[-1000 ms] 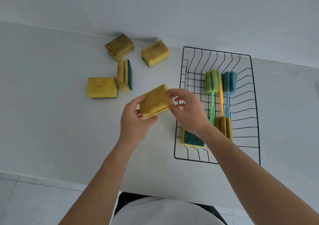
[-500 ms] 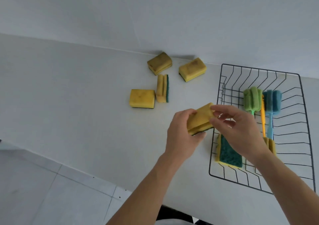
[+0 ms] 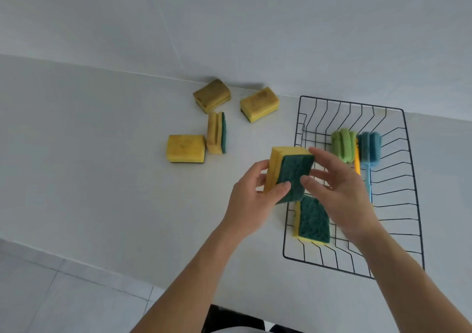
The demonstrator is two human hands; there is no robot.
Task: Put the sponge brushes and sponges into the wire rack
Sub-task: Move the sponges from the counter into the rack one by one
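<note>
Left hand clamped on a yellow sponge, green scouring face toward the camera, right hand spread open touching its far edge, wire rack just right, loose sponges beyond on bench, no readable writing.

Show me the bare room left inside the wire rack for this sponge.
Free: the black wire rack's far end, beyond the green sponge brush and blue sponge brush, and its right side beside the blue handle. Crowded: the near-left corner, where a yellow sponge with green scouring pad stands.
</note>
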